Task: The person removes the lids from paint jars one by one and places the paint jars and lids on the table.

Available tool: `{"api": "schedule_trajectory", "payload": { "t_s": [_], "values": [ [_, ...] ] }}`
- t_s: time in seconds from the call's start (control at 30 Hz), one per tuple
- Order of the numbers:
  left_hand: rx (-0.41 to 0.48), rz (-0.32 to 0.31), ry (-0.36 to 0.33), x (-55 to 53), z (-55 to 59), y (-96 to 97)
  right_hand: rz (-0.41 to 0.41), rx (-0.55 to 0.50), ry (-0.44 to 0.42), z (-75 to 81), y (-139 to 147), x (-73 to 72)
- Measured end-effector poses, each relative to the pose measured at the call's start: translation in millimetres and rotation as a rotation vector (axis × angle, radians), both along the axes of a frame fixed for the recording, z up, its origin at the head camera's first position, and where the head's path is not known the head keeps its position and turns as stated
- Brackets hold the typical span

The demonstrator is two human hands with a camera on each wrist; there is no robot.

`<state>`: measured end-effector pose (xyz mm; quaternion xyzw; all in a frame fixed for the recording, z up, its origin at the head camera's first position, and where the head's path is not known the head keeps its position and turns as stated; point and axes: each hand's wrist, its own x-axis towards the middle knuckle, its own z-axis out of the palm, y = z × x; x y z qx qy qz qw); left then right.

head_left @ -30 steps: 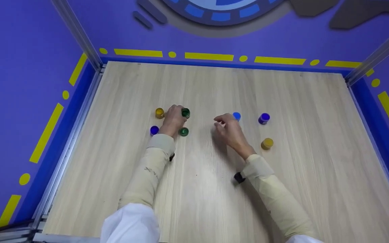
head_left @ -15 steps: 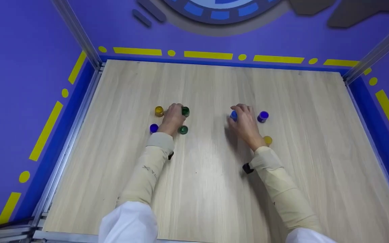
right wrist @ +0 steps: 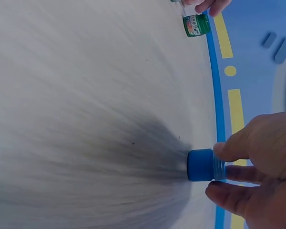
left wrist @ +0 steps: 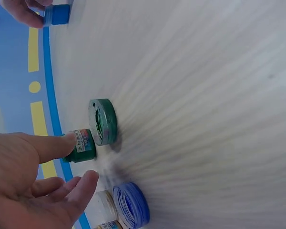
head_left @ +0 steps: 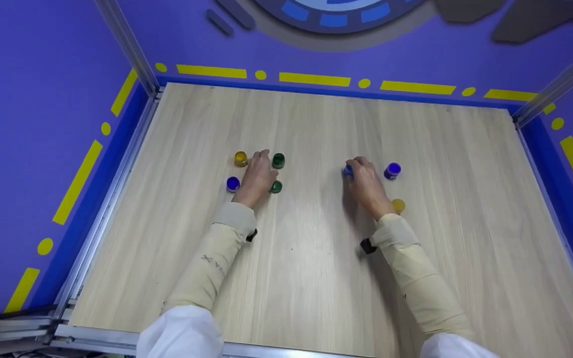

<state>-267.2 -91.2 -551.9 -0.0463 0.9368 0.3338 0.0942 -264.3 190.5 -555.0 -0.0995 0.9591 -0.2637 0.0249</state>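
Observation:
In the head view my left hand (head_left: 256, 179) is spread among several small paint containers on the left. Its thumb overlaps a green paint jar (left wrist: 83, 145) in the left wrist view, while the other fingers stand apart from it. Closer to that wrist lies a low round green piece (left wrist: 104, 121), its paint-streaked face up. A blue-violet round piece (left wrist: 132, 205) lies near the fingertips, with a yellow jar (head_left: 240, 159) beyond it. My right hand (head_left: 367, 189) pinches a blue paint jar (right wrist: 200, 165) by its clear upper part, thumb on one side and fingers on the other.
To the right of my right hand stand a purple-topped jar (head_left: 392, 170) and a yellow-topped jar (head_left: 398, 205), the latter partly behind the wrist. A wood-grain table (head_left: 296, 278) carries everything. Blue walls (head_left: 316, 54) with metal posts enclose its back and sides.
My right hand has moved right and back from beside the blue jar and now grips it. My left thumb has drawn off the green jar, and the left fingers have opened.

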Motion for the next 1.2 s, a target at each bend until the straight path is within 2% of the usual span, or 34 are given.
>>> {"api": "schedule_trajectory", "payload": {
  "t_s": [0.23, 0.47, 0.67, 0.83, 1.0, 1.2],
  "values": [
    [0.001, -0.056, 0.136, 20.4, -0.6, 7.3, -0.026, -0.025, 0.059, -4.4, 7.4, 3.8],
    [0.052, -0.133, 0.259, 41.7, -6.5, 18.5, -0.052, -0.040, 0.028, -7.5, 10.9, 11.1],
    [0.089, -0.183, 0.274, 55.9, -11.1, 30.0, -0.043, -0.030, 0.017, -8.1, 10.9, 21.8],
    [0.114, -0.233, 0.236, 68.3, -13.2, 39.2, -0.045, -0.029, 0.023, -6.3, 7.0, 31.9],
    [0.100, -0.293, 0.207, 82.0, -17.2, 43.4, -0.023, -0.031, 0.007, -6.4, -4.2, 48.3],
    [0.117, -0.392, 0.229, 94.6, -18.8, 50.0, -0.020, -0.004, -0.014, -1.3, -18.8, 71.2]
  ]
}}
